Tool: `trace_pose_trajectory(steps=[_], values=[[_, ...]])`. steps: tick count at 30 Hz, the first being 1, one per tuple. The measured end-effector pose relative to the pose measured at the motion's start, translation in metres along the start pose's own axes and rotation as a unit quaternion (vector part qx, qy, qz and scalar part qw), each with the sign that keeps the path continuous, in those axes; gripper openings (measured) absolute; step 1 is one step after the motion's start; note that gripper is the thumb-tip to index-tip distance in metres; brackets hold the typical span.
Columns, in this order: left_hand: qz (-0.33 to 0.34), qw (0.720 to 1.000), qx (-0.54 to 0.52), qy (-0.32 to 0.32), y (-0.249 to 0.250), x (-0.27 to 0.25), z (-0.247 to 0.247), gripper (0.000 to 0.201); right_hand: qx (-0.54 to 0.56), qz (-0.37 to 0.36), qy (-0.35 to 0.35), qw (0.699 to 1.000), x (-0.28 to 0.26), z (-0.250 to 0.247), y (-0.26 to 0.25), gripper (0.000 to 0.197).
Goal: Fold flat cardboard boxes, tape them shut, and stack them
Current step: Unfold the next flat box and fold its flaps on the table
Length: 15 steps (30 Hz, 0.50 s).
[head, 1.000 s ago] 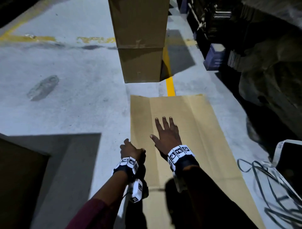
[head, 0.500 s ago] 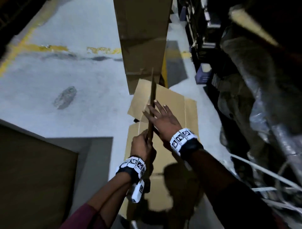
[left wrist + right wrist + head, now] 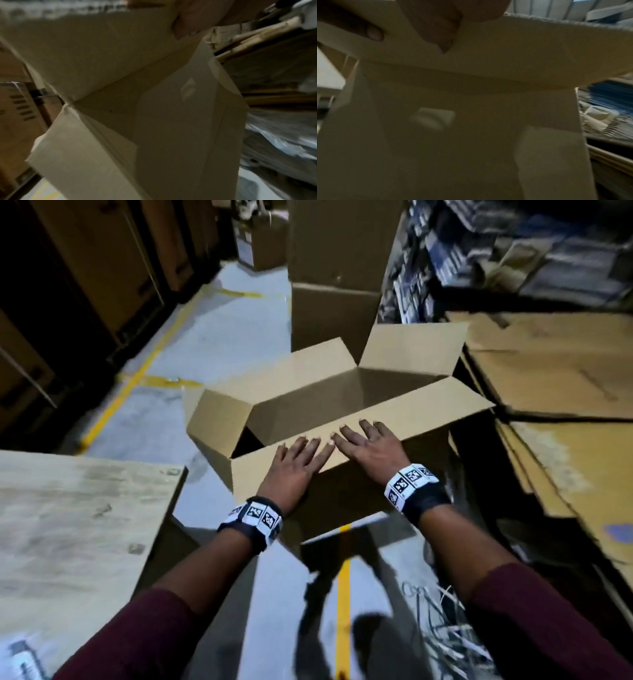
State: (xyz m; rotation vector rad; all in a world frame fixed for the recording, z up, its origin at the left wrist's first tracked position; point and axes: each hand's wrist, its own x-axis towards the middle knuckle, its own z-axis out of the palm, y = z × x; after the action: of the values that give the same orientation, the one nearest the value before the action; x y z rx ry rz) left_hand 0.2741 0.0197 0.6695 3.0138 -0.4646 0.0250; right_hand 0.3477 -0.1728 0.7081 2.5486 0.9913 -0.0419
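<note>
Over the grey floor [image 3: 219,344], between the person's two outstretched arms, one opened cardboard box [image 3: 335,405] is standing with its top open and its four flaps spread: one long flap [image 3: 346,436] is lying toward the person, one is rising at the far side, and two short ones are sticking out at the left and right ends. Both hands are lying palm down on the near long flap, side by side with their fingertips almost meeting; the left hand [image 3: 294,463] is resting there with straight fingers, gripping nothing, and the right hand [image 3: 371,445] is doing the same, fingers flat and slightly spread. From the left wrist view a thumb is showing against the flap's edge, though the blur is hiding more detail. Behind the box, two closed boxes [image 3: 337,268] are standing stacked one on the other. To the right, several flat cardboard sheets [image 3: 555,371] are lying piled, their number too hard to count. At the left, one pale wooden board [image 3: 78,508] is lying near the left arm, and one yellow line [image 3: 343,611] is running along the floor under the box, beside a tangle of straps [image 3: 442,628]
</note>
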Motion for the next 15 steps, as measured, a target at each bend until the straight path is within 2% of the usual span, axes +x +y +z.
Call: trace_pose_trajectory(steps=[3, 5, 7, 10, 15], values=[[0.019, 0.999, 0.003, 0.038, -0.020, 0.001, -0.068, 0.091, 0.007, 0.048, 0.095, 0.994, -0.004, -0.069, 0.002, 0.056], [0.062, 0.994, 0.032, 0.087, -0.044, -0.006, -0.111, 0.100, 0.003, 0.073, 0.125, 0.989, -0.006, -0.110, -0.005, 0.055], [0.097, 0.986, 0.087, 0.107, -0.074, -0.018, -0.148, 0.107, 0.005, 0.079, 0.159, 0.984, 0.000, -0.150, -0.018, 0.051], [0.127, 0.971, 0.156, 0.125, -0.126, -0.052, -0.201, 0.102, 0.007, 0.078, 0.222, 0.972, 0.008, -0.211, -0.060, 0.049], [0.127, 0.958, 0.210, 0.146, -0.232, -0.148, -0.264, 0.110, 0.005, 0.087, 0.247, 0.965, 0.032, -0.291, -0.166, 0.057]])
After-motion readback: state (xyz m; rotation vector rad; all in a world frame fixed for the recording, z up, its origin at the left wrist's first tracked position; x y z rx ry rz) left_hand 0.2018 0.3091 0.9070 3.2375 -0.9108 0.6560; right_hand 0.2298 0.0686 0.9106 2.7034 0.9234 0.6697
